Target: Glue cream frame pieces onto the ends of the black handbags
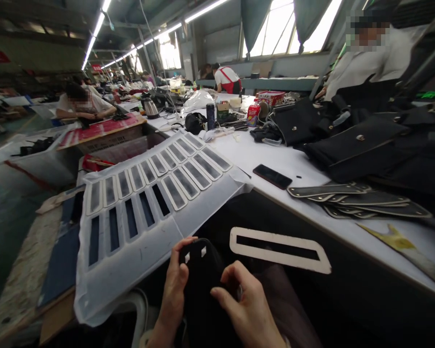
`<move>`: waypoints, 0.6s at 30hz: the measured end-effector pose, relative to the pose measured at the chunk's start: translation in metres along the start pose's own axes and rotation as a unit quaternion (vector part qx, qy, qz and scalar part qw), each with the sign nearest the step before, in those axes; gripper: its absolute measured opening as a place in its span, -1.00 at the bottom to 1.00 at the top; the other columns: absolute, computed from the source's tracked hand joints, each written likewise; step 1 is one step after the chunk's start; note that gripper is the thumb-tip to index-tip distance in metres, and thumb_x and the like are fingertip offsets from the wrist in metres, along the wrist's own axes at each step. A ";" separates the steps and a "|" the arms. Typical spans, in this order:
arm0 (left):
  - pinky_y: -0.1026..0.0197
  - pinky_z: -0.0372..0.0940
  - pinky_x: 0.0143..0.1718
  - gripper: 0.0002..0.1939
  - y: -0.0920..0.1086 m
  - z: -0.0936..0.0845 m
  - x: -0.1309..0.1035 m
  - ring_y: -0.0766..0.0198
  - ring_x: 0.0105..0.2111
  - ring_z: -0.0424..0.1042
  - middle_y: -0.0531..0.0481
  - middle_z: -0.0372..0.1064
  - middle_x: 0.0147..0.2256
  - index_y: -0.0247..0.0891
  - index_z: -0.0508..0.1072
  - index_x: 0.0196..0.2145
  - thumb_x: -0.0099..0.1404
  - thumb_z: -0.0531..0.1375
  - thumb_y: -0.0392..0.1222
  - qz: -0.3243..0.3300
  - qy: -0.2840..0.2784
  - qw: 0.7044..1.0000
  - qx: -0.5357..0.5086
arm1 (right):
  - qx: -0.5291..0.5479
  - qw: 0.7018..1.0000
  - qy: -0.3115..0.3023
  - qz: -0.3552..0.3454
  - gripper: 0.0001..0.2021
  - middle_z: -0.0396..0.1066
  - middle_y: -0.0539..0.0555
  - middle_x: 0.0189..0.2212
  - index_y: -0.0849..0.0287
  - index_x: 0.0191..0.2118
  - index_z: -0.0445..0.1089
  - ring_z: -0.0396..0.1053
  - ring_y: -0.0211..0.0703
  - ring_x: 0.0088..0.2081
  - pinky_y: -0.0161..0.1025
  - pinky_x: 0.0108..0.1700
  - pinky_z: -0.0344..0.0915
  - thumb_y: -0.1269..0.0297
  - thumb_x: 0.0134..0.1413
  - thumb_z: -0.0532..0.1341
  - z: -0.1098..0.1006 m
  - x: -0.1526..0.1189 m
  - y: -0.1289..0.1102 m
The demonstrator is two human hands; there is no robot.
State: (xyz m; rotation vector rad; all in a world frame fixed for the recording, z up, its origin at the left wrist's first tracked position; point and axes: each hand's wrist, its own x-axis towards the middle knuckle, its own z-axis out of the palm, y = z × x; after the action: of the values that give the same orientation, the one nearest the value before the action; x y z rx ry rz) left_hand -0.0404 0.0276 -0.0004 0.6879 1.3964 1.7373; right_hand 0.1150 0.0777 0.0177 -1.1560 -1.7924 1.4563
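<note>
In my left hand (174, 276) is a black fabric piece (203, 302) with a rounded top, held upright by its left edge. Two small shiny metal bits show near its upper end. My right hand (248, 299) is closed at the piece's right edge, thumb over the front and fingers curled; the fingertips are partly hidden. To the right, a cream oblong frame with a long slot (275, 255) lies on dark material. Left of my hands, a translucent plastic sheet (199, 210) carries rows of pale-rimmed oblong pieces (174, 192) and several dark slots.
A phone (272, 176) lies on the white table (235, 150). Black strap-shaped pieces (369, 200) and black fabric bags (358, 140) are heaped at right. A red can (253, 115) and dark flask (210, 117) stand behind. Co-workers are at left (83, 104), back and right.
</note>
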 end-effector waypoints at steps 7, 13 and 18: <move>0.17 0.27 0.04 -0.58 0.007 0.010 -0.001 0.07 0.05 0.36 -0.01 0.37 0.04 -0.08 0.35 -0.03 0.27 0.20 0.19 -0.025 0.055 0.996 0.060 | -0.023 0.999 -0.001 0.034 -0.83 0.21 -0.07 -0.50 0.10 -0.44 0.18 0.21 -0.20 -0.42 -0.28 -0.37 0.13 0.31 0.00 0.23 0.005 -0.002 -0.003; 0.15 0.31 0.01 -0.52 0.008 0.009 0.001 0.04 0.03 0.39 -0.05 0.39 0.03 -0.12 0.37 -0.04 0.24 0.20 0.24 -0.029 0.059 0.994 0.093 | -0.036 0.998 -0.003 0.058 -0.79 0.19 -0.07 -0.53 0.11 -0.50 0.13 0.18 -0.22 -0.45 -0.28 -0.38 0.09 0.33 -0.03 0.23 0.009 -0.006 -0.003; 0.17 0.35 -0.05 -0.53 0.009 0.012 0.001 0.06 -0.01 0.42 -0.05 0.41 0.01 -0.12 0.37 -0.04 0.23 0.23 0.21 -0.043 0.064 0.995 0.060 | -0.022 0.997 -0.022 0.067 -0.80 0.19 -0.07 -0.55 0.12 -0.52 0.15 0.17 -0.24 -0.46 -0.30 -0.41 0.05 0.32 0.02 0.19 0.007 -0.006 -0.004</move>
State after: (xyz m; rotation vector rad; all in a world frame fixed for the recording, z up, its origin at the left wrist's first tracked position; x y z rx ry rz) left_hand -0.0336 0.0341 0.0114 0.5809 1.6042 1.6656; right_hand 0.1111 0.0687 0.0202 -1.2969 -1.8164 1.5360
